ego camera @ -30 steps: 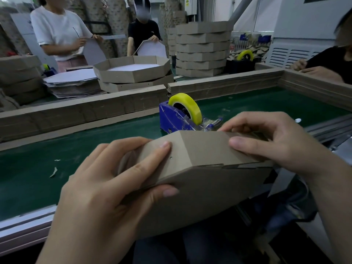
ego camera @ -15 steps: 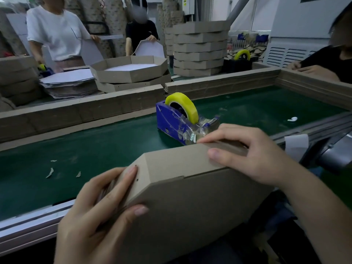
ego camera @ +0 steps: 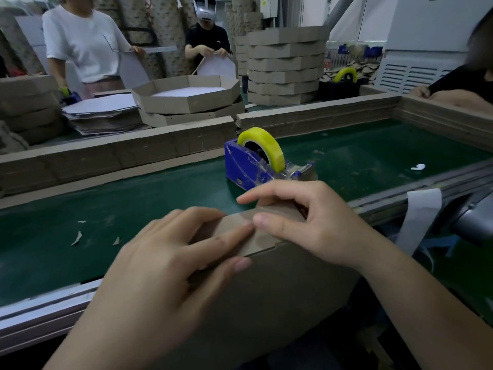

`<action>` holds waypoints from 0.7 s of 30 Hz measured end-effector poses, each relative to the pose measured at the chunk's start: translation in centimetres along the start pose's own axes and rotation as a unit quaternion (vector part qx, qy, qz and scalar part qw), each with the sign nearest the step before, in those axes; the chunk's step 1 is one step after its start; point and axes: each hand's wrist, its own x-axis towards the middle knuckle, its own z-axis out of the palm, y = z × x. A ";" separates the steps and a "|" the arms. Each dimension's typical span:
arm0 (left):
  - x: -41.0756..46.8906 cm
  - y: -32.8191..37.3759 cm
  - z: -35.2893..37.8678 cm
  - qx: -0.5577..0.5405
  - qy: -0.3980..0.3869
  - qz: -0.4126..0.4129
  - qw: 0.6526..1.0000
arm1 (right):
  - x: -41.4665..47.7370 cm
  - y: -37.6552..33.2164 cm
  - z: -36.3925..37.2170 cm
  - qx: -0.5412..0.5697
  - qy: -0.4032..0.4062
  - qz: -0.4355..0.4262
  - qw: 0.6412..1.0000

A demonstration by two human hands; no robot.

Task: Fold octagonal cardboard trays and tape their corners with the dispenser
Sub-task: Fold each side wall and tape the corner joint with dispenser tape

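A brown octagonal cardboard tray (ego camera: 280, 289) stands on edge in front of me, its flat bottom facing me and one side wall turned up. My left hand (ego camera: 165, 268) lies across that wall with its fingers stretched to the right and its thumb on the bottom face, pinching the fold. My right hand (ego camera: 309, 222) pinches the wall at a corner, thumb on the outside and index finger over the rim. The fingertips of both hands almost meet at the corner. The blue tape dispenser (ego camera: 253, 166) with a yellow roll stands on the green belt just behind my right hand.
The green conveyor belt (ego camera: 133, 198) carries small cardboard scraps (ego camera: 77, 237) and is walled by stacked cardboard strips (ego camera: 120, 153). Beyond are folded trays (ego camera: 186, 97), a tall tray stack (ego camera: 285, 62), flat blanks (ego camera: 101, 110), and people working. A paper strip (ego camera: 418, 217) hangs at the right.
My left hand has slid right along the tray wall until its fingers reach my right thumb. My right hand has shifted to the corner, and the tray sits lower and closer to me.
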 end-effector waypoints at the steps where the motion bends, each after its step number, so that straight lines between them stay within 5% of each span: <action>1: 0.6 0.3 -0.2 -0.003 0.001 0.002 1.000 | 0.1 0.0 -0.3 0.035 -0.010 0.014 0.999; 7: 0.7 0.2 0.5 -0.026 0.019 0.009 0.999 | 0.0 1.0 -1.2 0.038 -0.014 0.068 0.997; 21: 0.7 -1.0 1.2 0.032 0.055 0.050 0.997 | 0.8 1.6 0.4 -0.022 0.050 -0.018 0.998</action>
